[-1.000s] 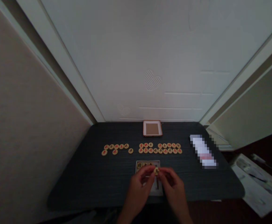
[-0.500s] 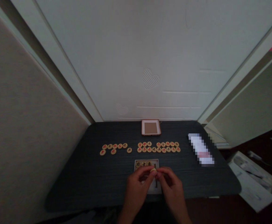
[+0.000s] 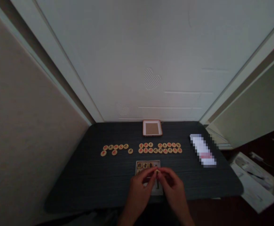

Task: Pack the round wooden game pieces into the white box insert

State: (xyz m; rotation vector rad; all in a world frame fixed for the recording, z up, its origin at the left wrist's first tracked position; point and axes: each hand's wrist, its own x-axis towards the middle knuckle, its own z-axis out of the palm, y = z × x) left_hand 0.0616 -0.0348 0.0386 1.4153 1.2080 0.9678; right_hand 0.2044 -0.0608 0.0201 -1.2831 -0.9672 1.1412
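My left hand (image 3: 141, 185) and my right hand (image 3: 171, 185) meet over a shallow white box (image 3: 156, 191) near the table's front edge. Their fingertips pinch one small round xiangqi piece (image 3: 158, 171) between them, mostly covered by fingers. Inside the box, a row of xiangqi pieces (image 3: 145, 165) with black characters lies along the far side. My left hand hides much of the box's left part. Beyond the box, more xiangqi pieces (image 3: 160, 150) lie face up in two rows, with red and black characters.
A looser group of pieces (image 3: 116, 147) lies on the left of the dark table (image 3: 85, 182). An open box lid (image 3: 152, 128) rests at the back by the white door. A pixelated bright phone-like object (image 3: 202, 150) lies on the right. A white box (image 3: 256, 182) stands lower right.
The piece and my left hand have shifted slightly right, and the piece appears turned and more covered by the fingers. The laid-out pieces are unchanged.
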